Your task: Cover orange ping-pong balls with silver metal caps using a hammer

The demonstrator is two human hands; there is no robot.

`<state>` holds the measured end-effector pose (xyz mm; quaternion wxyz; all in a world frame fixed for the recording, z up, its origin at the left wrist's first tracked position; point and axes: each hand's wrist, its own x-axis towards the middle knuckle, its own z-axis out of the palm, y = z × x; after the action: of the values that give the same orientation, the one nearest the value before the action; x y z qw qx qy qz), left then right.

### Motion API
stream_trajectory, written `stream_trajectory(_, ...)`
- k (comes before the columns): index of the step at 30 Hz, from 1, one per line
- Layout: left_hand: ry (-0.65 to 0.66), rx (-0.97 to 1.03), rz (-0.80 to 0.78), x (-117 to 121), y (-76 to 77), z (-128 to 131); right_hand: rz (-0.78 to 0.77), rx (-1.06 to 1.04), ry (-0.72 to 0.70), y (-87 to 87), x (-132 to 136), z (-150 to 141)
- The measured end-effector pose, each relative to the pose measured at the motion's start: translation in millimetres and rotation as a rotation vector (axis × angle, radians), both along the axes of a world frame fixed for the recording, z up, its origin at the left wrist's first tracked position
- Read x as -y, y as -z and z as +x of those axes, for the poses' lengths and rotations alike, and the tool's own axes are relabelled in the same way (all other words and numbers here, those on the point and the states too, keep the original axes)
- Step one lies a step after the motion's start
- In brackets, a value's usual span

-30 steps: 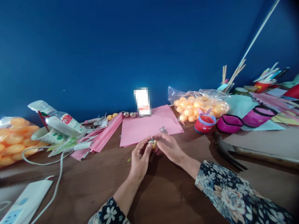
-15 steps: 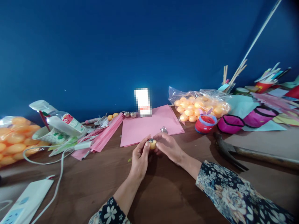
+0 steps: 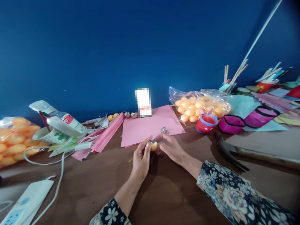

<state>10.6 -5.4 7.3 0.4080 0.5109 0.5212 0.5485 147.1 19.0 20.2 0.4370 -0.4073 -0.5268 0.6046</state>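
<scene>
A small orange-yellow ball, like a ping-pong ball, has shiny silver pieces on its top. My left hand is closed on its left side, thumb in front and fingers behind. From the right, the fingers of my right hand curl about the ball, partly behind and under it; their exact contact is hidden. Just beyond my right fingers, a small heap of shiny silver bits lies on pink paper sheets. Both hands are a little above the brown table.
Bags of orange balls stand on both sides. A hammer, a red-blue cup and purple pouches are to the right. Leftward lie a bottle, a white cable and a power strip. Silver balls sit behind.
The ball has turned slightly and shifted a little to the right in my fingers, showing more of its silver-covered top. My right thumb sits slightly farther from the ball.
</scene>
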Motion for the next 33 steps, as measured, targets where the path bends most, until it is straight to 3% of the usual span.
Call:
stream_trajectory(17, 0.023, -0.035, -0.024, -0.4, -0.2, -1.4, 0.168, 0.137, -0.005, -1.0, 4.2, 0.7)
stream_trajectory(28, 0.038, 0.050, -0.034, -1.4, 3.3, -0.4, 0.147, 0.085, -0.035, 0.5, 3.8, 0.5)
stream_trajectory(33, -0.005, 0.025, -0.059, 0.3, -1.9, 0.1, 0.139, 0.115, -0.015, 1.0, 2.9, 0.5)
